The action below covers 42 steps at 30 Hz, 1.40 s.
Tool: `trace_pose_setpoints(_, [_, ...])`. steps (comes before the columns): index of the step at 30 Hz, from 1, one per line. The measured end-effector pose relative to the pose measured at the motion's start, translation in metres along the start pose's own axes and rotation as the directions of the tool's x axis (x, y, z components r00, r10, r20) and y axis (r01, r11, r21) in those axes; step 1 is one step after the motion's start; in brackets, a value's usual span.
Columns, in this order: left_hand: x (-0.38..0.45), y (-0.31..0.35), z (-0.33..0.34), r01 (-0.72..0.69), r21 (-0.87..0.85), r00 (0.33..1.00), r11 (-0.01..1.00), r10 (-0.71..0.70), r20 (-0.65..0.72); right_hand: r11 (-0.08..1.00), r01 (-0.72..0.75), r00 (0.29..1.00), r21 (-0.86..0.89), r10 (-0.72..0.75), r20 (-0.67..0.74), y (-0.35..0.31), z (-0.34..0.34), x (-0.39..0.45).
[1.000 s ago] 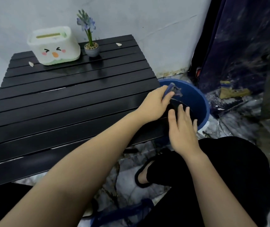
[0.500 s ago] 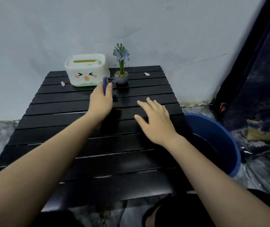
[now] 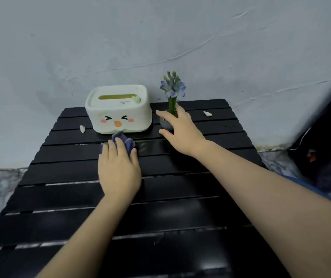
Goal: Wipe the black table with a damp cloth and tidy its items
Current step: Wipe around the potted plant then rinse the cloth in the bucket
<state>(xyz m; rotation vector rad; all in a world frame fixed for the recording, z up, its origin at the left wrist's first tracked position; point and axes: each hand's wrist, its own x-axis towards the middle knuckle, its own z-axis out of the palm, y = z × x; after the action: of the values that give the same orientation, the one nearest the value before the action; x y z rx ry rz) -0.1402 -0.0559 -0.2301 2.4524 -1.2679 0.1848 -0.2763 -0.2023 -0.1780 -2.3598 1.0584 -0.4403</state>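
The black slatted table fills the lower view. My left hand presses a blue damp cloth flat on a slat just in front of the white tissue box, which has a cartoon face. My right hand wraps around the small grey pot of the purple flower plant at the back of the table; fingers and thumb touch the pot, which stands on the table.
Two small white scraps lie on the table, one left of the tissue box and one at the back right. A pale wall rises right behind the table. Dark fabric hangs at the right.
The cloth left the blue bucket and now lies pressed on the table under my left hand. My right hand moved from the table middle to the flower pot.
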Motion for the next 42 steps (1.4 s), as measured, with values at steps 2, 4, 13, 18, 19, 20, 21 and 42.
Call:
trace_pose_setpoints(2, [0.001,0.017,0.008,-0.062,-0.04,0.998,0.997,0.062,-0.004,0.999,0.031,0.999,0.012,-0.031,-0.02,0.008,0.001,0.005])
trace_pose_setpoints(4, [-0.002,0.045,0.011,-0.139,-0.094,0.99,0.986,0.14,0.011,0.998,0.063,0.997,0.016,-0.062,-0.048,0.016,-0.003,0.007])
trace_pose_setpoints(13, [0.018,0.133,0.018,-0.277,-0.306,0.96,0.911,0.254,-0.115,0.994,0.099,0.939,-0.034,-0.105,-0.329,0.047,-0.085,-0.003])
trace_pose_setpoints(18, [0.033,0.144,0.029,0.019,-0.029,0.984,0.999,-0.013,0.177,0.994,0.088,0.94,-0.067,-0.106,-0.325,0.066,-0.11,-0.011])
trace_pose_setpoints(19, [0.032,0.146,0.035,0.026,-0.002,0.98,1.0,-0.026,0.198,0.994,0.09,0.94,-0.065,-0.107,-0.325,0.069,-0.111,-0.011])
trace_pose_setpoints(20, [0.034,0.148,0.039,0.031,0.008,0.979,0.999,-0.032,0.202,0.994,0.09,0.939,-0.063,-0.106,-0.327,0.072,-0.112,-0.01])
trace_pose_setpoints(21, [0.039,0.15,0.042,0.036,0.008,0.978,0.999,-0.037,0.204,0.994,0.09,0.937,-0.059,-0.105,-0.332,0.074,-0.113,-0.009])
trace_pose_setpoints(42, [0.087,0.198,0.049,-0.459,-0.691,0.624,0.558,0.756,0.196,0.996,0.063,0.913,-0.066,-0.084,-0.399,0.116,-0.13,-0.015])
